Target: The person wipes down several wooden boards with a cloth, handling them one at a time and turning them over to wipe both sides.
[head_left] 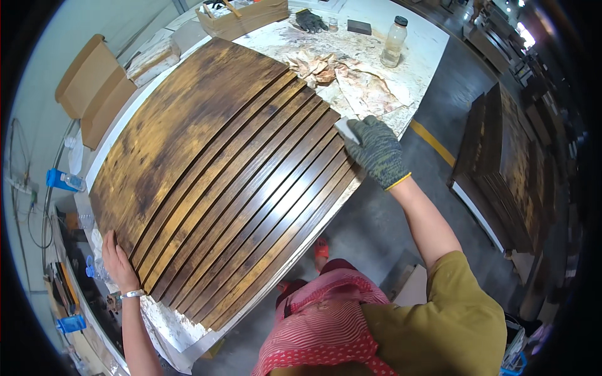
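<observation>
1. Right hand (376, 152), gloved, closed on a pale sanding block (346, 128) at the far ends of the dark stained slats (251, 188)
2. Left hand (117, 259) bare, lying flat and open on the near slat ends, gripping nothing
3. Slats lie side by side on the white worktable (172, 326)

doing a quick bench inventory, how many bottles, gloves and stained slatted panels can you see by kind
Clear bottle with dark cap: 1
Blue-capped bottles at the left: 2, maybe more, hard to tell
Glove on right hand: 1
Dark gloves on table: 1 pair
Slatted panel: 1
Total: 6 entries
</observation>
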Tool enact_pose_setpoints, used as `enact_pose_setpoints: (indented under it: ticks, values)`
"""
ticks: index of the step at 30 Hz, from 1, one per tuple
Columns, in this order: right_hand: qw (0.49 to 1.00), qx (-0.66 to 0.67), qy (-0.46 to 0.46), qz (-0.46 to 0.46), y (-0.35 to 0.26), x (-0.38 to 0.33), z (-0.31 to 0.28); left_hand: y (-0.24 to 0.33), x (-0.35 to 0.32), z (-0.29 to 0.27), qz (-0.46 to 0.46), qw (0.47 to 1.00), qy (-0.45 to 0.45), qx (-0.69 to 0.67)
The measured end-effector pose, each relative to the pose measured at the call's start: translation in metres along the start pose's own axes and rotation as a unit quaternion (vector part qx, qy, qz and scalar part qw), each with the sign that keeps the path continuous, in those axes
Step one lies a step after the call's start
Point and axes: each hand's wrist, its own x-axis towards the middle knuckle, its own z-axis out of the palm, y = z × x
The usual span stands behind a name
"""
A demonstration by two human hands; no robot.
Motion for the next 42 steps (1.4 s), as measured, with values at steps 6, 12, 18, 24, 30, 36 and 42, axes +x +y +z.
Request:
enact_pose_setpoints:
  ticks: [6,12,18,24,30,36,42]
  values:
    - [0.993,-0.032,0.085,-0.076,-0.056,-0.029,0.012,-0.004,-0.003,0.007,-0.014,1.000,0.027,0.004]
    - [0.992,0.044,0.059,-0.103,-0.160,-0.064,0.019,0.004,-0.002,0.003,-0.003,0.996,0.081,-0.026]
    - [0.974,0.082,0.036,-0.208,-0.271,-0.115,0.023,0.002,-0.001,0.010,-0.036,0.995,0.084,-0.029]
    - [0.944,0.143,-0.123,-0.273,-0.383,-0.155,0.039,0.004,-0.003,0.014,-0.056,0.993,0.092,-0.050]
    - [0.860,0.276,-0.171,-0.393,-0.427,-0.181,0.041,0.002,-0.006,0.013,-0.048,0.991,0.121,-0.039]
    - [0.915,0.186,-0.123,-0.337,-0.416,-0.142,0.033,0.003,-0.006,0.013,-0.052,0.990,0.113,-0.062]
    - [0.919,0.093,-0.154,-0.350,-0.391,-0.127,0.011,0.001,-0.010,0.011,-0.062,0.990,0.110,-0.063]
